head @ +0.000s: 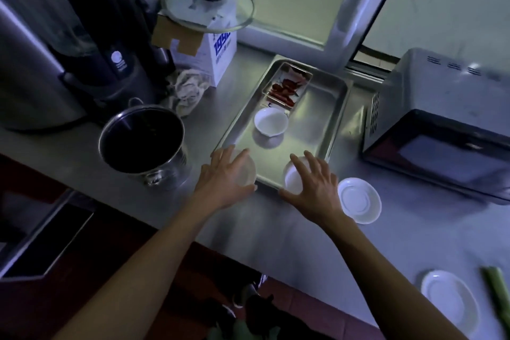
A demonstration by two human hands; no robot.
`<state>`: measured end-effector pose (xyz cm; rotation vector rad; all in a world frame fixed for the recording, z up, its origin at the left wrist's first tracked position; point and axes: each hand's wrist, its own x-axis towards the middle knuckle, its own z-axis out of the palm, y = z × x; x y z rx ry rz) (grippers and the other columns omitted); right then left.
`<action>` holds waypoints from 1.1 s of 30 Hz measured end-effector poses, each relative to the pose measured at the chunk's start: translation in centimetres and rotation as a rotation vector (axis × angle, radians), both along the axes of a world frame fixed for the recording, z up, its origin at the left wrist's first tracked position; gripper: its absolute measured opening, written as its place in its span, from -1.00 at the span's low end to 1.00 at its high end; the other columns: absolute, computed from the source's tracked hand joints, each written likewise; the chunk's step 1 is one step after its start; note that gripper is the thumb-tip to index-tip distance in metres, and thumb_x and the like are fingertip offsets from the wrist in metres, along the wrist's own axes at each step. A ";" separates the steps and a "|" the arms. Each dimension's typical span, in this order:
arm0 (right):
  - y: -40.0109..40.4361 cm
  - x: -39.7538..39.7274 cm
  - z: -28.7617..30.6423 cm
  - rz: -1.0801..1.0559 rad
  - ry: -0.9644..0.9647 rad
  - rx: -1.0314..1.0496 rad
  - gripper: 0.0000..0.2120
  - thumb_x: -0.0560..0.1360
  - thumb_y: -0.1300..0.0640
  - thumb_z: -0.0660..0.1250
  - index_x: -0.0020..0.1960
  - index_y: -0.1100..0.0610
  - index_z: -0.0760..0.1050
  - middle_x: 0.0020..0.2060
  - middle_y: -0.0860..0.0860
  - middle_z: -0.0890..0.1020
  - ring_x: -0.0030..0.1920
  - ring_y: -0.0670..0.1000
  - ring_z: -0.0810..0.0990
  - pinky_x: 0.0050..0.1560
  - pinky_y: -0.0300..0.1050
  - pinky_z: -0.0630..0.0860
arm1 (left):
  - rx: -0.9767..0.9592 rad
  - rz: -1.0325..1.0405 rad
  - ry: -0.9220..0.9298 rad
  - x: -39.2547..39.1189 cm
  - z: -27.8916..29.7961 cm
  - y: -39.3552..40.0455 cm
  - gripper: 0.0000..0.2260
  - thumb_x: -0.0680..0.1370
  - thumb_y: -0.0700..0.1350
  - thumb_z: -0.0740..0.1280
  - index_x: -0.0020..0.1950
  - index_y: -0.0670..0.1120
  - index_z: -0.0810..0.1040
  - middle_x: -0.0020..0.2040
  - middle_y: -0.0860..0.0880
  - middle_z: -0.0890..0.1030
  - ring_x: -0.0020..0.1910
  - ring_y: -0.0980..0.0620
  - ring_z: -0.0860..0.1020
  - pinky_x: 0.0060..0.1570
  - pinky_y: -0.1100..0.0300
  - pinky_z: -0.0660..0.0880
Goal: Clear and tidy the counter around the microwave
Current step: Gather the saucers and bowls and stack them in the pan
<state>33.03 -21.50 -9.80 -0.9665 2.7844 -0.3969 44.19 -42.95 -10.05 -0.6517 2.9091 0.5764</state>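
- Three small white bowls: one [271,121] sat in the steel tray [317,119]; the left hand [225,178] grasped another [245,171], the right hand [311,188] the third [293,181], at the tray's near edge.
- Two white saucers [358,200] [448,299] lay on the counter [276,229] near the microwave [441,124].
- A smaller dish [287,83] in the tray held what looked like red chillies [284,88].

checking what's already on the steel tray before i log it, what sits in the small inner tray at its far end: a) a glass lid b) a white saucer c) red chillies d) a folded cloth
c: the small inner tray at the far end of the steel tray holds red chillies; the cloth, saucer and glass lid all lie outside the tray.
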 end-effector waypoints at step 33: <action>-6.3 -16.5 -3.2 -0.237 -0.250 -0.025 -0.11 0.40 -0.36 0.39 0.58 -0.20 0.04 0.60 -0.05 0.07 0.56 0.09 0.05 0.44 0.22 0.18 | -0.011 -0.271 -0.137 -26.0 -6.8 -6.6 -0.15 0.41 0.31 0.40 0.57 0.13 0.05 0.58 -0.08 0.07 0.56 -0.21 0.03 0.41 -0.28 0.20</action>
